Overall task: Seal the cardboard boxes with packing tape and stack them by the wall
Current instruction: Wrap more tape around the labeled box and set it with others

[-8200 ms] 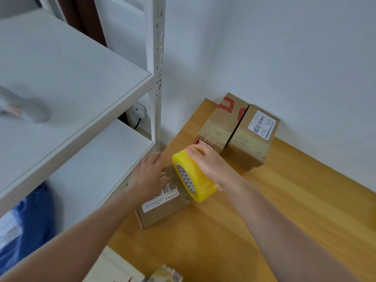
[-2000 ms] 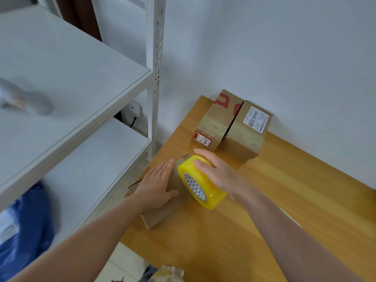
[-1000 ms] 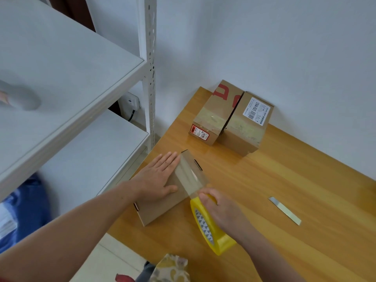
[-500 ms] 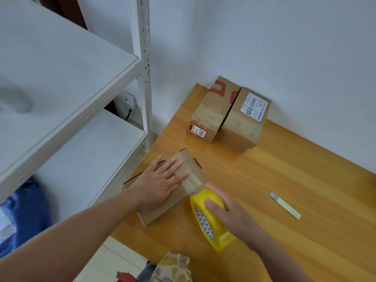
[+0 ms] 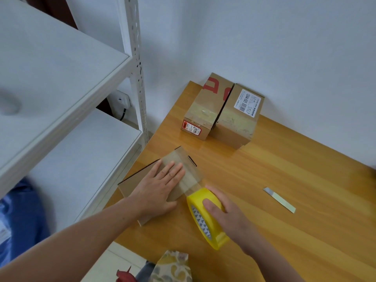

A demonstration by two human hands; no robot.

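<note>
To the outer side of the left hand stands a white shelf, playing no part here. That hand lies flat with its fingers straight, palm pressing down on the box beneath it, which sits near the edge of the table. I take it the hand is there to pin the box so it won't slide under the pull of the tape, and to rub the strip down onto the lid. Just past its fingertips a clear band of tape runs off the box, taut, to the yellow roll close by its thumb. The right hand has the roll in its grip, fingers curled over the rim. It holds the roll on edge and low to the table, likely to draw the band tight and bring it down over the box's end. Well beyond both hands, the red-marked box and the labelled box sit side by side, touching, pushed against the wall. Both have tape across them, so they seem finished. Out to the right of the right hand, apart from it, lies a thin metal blade, probably left within reach for cutting the band.
</note>
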